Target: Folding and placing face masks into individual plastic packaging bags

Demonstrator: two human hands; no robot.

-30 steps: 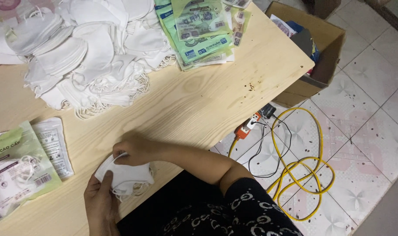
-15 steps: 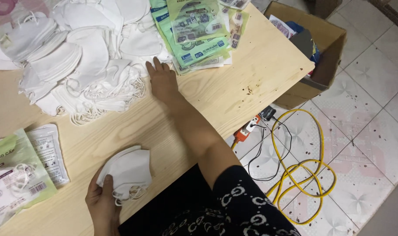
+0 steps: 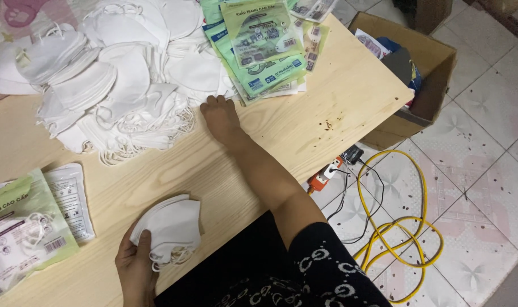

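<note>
My left hand (image 3: 135,262) holds a small stack of folded white face masks (image 3: 170,227) against the near edge of the light wooden table (image 3: 225,170). My right hand (image 3: 219,115) is stretched out across the table, fingers spread flat on the wood, touching the edge of the big pile of loose white masks (image 3: 116,85). Just beyond its fingertips lies a fanned stack of green printed packaging bags (image 3: 261,48).
Filled mask packets (image 3: 25,224) lie at the table's left near edge. A cardboard box (image 3: 409,68) with items in it stands on the tiled floor to the right. A power strip (image 3: 327,173) and coiled yellow cable (image 3: 395,227) lie on the floor beside my seat.
My right hand left the mask stack near my body and reached forward to the loose mask pile and green bags. My left hand kept hold of the stack.
</note>
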